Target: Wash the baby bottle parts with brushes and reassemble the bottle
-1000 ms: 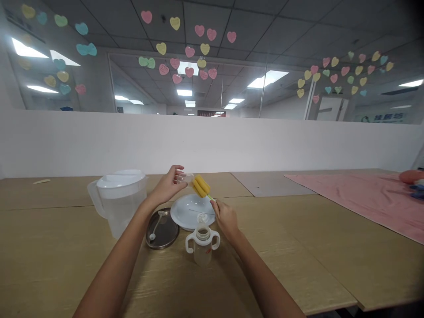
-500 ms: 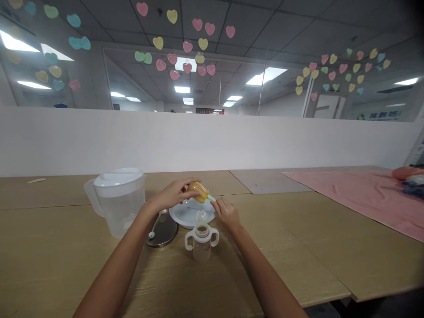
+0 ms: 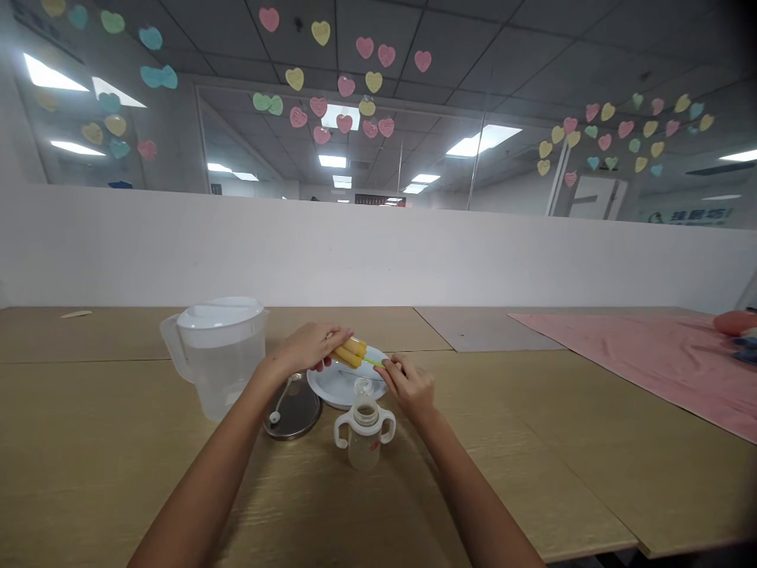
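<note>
My right hand is shut on the thin green handle of a yellow sponge bottle brush, whose sponge head points left above a white plate. My left hand curls around a small clear piece at the sponge's tip, mostly hidden by my fingers. Just in front of the plate stands a clear two-handled baby bottle with brown liquid near its neck. Left of it lies a round glass lid with a small utensil on it.
A clear plastic water jug with a white lid stands left of my left hand. A pink cloth covers the table's right side, with a soft toy at its far end. A white partition runs along the back edge.
My hands have come together over the plate. The sponge head has tilted from upright to nearly level, and my left hand now closes around its tip.
</note>
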The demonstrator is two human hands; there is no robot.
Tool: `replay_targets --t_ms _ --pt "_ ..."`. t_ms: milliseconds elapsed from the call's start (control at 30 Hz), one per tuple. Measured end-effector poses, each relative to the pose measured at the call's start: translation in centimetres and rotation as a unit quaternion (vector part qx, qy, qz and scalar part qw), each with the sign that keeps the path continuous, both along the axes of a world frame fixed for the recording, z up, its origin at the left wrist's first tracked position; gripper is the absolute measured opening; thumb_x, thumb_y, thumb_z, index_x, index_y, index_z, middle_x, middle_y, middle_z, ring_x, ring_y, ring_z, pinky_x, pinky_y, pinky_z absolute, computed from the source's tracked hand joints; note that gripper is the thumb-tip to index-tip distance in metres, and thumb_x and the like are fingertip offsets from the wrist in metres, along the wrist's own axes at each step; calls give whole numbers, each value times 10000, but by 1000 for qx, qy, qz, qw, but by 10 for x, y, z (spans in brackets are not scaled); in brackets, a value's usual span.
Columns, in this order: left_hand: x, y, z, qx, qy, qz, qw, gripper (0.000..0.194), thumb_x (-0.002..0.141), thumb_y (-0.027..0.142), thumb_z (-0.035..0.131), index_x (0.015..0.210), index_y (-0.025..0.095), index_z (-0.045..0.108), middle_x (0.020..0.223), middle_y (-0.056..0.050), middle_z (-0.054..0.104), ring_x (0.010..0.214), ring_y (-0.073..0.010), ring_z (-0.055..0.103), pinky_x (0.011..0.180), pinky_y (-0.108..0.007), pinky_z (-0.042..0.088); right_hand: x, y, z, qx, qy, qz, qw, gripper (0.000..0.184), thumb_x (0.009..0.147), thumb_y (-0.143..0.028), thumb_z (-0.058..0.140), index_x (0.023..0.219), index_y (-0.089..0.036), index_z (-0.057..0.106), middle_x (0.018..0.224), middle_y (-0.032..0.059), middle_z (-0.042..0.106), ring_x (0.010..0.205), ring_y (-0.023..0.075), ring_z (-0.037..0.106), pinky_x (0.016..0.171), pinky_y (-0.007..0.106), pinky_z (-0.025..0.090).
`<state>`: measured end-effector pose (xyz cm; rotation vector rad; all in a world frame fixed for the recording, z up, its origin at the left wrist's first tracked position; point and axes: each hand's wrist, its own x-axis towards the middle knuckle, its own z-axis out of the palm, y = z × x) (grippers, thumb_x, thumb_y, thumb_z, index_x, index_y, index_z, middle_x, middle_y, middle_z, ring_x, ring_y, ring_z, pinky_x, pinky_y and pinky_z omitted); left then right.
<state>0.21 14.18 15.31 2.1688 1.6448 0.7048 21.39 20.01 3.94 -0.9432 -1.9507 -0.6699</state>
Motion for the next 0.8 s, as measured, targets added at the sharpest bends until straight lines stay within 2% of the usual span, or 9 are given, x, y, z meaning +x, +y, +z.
replay_targets --t_ms 100,167,233,333,400,467,533,600,800 --pt "-17 1 4 64 20 -19 998 457 823 464 418 1200 214 485 1050 -53 628 786 -174 609 679 -254 465 -1 3 -2 -5 13 -36 999 359 901 -437 382 885 -238 680 901 51 649 617 78 509 564 220 279" --pt "-31 0 6 125 82 43 988 451 784 311 500 1221 201 466 1188 -69 560 961 -206 569 838 -294 431 -1 7 -3 -15 28 -59 998 353 898 -445 384 887 -251 679 922 43 638 592 69 488 531 223 251" --pt "-41 0 6 151 164 130 966 446 728 156 524 1174 181 510 1218 -85 536 1046 -231 531 908 -323 390 0 11 -3 -22 58 -81 995 357 898 -446 382 886 -251 680 919 37 626 557 57 462 505 224 227" --pt "-48 5 0 51 257 192 946 486 644 46 564 1109 188 569 1177 -94 564 1057 -239 536 883 -305 407 2 14 -3 -31 105 -105 988 372 898 -449 381 888 -232 683 897 44 610 537 48 444 494 223 218" --pt "-47 13 -9 -45 284 188 939 485 561 61 659 1031 174 619 1106 -115 607 988 -261 581 804 -297 449 2 14 -2 -33 115 -106 987 380 897 -451 381 881 -223 685 889 47 602 540 46 446 495 221 219" --pt "-45 24 -20 -102 296 185 932 460 452 76 739 902 131 664 994 -156 651 897 -304 615 723 -317 475 2 15 -2 -32 114 -102 988 384 897 -455 380 865 -224 686 878 40 601 537 44 445 497 219 220" --pt "-43 35 -32 -123 305 184 926 388 406 73 755 785 96 674 917 -195 665 856 -336 623 697 -343 478 1 15 -3 -33 111 -97 989 391 896 -462 377 849 -226 686 869 34 603 536 44 450 500 217 223" --pt "-42 44 -44 -131 308 179 925 352 428 111 752 770 105 668 915 -195 669 859 -332 623 700 -345 476 0 16 -4 -38 110 -96 989 400 897 -465 372 845 -223 685 866 34 603 541 47 460 502 218 226" --pt "-43 57 -66 -109 285 150 940 612 526 267 734 1103 178 552 1131 -161 602 995 -274 587 739 -287 465 1 17 -4 -50 116 -93 988 377 894 -441 395 821 -205 680 852 31 609 559 57 488 513 219 239"
